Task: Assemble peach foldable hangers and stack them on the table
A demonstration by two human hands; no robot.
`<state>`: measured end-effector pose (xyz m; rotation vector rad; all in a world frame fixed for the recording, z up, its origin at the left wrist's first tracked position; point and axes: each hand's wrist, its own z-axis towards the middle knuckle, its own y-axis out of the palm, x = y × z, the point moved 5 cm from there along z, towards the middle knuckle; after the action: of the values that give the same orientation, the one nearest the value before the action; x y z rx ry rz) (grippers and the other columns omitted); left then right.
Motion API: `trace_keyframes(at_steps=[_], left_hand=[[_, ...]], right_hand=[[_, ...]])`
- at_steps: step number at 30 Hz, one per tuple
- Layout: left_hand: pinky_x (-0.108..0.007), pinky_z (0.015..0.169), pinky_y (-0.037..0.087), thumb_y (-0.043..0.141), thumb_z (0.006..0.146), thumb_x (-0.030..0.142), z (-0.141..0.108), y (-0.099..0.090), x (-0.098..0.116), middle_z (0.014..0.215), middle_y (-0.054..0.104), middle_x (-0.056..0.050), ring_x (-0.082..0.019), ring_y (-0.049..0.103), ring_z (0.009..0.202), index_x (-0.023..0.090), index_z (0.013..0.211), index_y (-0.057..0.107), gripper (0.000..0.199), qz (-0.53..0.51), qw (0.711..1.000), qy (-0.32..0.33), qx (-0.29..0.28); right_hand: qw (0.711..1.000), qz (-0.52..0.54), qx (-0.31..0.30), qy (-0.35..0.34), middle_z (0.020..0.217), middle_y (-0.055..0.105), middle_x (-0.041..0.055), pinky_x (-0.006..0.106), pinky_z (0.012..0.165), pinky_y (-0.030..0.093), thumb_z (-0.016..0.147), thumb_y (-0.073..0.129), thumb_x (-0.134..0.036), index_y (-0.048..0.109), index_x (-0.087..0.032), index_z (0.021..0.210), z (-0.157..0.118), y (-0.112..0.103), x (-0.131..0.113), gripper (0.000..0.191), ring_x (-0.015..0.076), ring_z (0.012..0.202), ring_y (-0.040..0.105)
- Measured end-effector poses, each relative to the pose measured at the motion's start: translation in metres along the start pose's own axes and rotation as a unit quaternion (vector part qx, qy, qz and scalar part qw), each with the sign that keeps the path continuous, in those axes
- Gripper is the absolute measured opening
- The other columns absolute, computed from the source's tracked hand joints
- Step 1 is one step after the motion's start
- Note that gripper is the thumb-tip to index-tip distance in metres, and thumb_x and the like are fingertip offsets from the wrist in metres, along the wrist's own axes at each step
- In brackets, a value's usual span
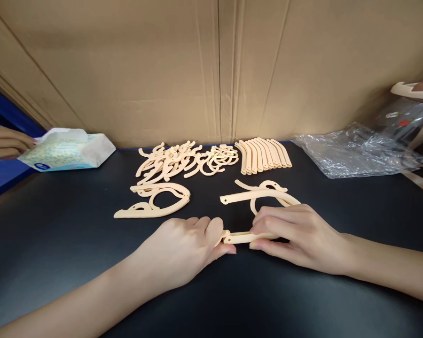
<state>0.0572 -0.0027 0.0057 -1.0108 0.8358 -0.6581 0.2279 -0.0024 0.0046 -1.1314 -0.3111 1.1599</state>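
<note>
The left hand (193, 249) is clenched round a small curved pale-cream piece, seemingly plastic (221, 238), mostly hidden by the fingers; the right hand (292, 234) pinches a long pale-cream channelled arm with a holed end (238, 238) between thumb and fingers. The two parts meet between the hands, low over the black tabletop (91, 263); whether they are locked together cannot be told. Pressing off-line could make the joint slip sideways or strain the thin holed end, and a sudden give could send the right knuckles into the loose cream arm and hooks (259, 193) at one o'clock, close behind them. A folded cream two-armed assembly (172, 210) lies at ten o'clock, a tangled heap of cream hooks (176, 162) at eleven, a neat row of cream arms (264, 157) past the loose set, and a crumpled clear plastic bag (352, 157) at two.
</note>
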Motion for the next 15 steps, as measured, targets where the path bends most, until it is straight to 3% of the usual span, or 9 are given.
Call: trace_keyframes(at_steps=[9,15], left_hand=[[-0.028,0.042,0.023,0.020,0.105,0.035,0.001,-0.006,0.003,0.054,0.044,0.004,-0.012,0.045,0.039,0.019,0.070,0.039,0.043,0.049,0.998,0.026,0.012],[-0.029,0.044,0.024,0.031,0.103,0.034,0.000,-0.013,0.005,0.055,0.041,0.004,-0.013,0.041,0.042,0.019,0.070,0.040,0.038,0.096,0.993,0.042,0.049]], right_hand=[[0.999,0.028,-0.016,0.017,0.079,0.062,-0.0007,0.020,0.056,0.040,0.095,0.053,-0.025,0.057,-0.019,0.089,-0.001,0.001,0.002,0.009,0.0085,0.064,0.055],[0.998,0.046,-0.028,0.029,0.077,0.061,-0.0013,0.021,0.057,0.039,0.095,0.054,-0.025,0.058,-0.019,0.090,0.001,-0.001,0.002,0.009,0.0086,0.063,0.053]])
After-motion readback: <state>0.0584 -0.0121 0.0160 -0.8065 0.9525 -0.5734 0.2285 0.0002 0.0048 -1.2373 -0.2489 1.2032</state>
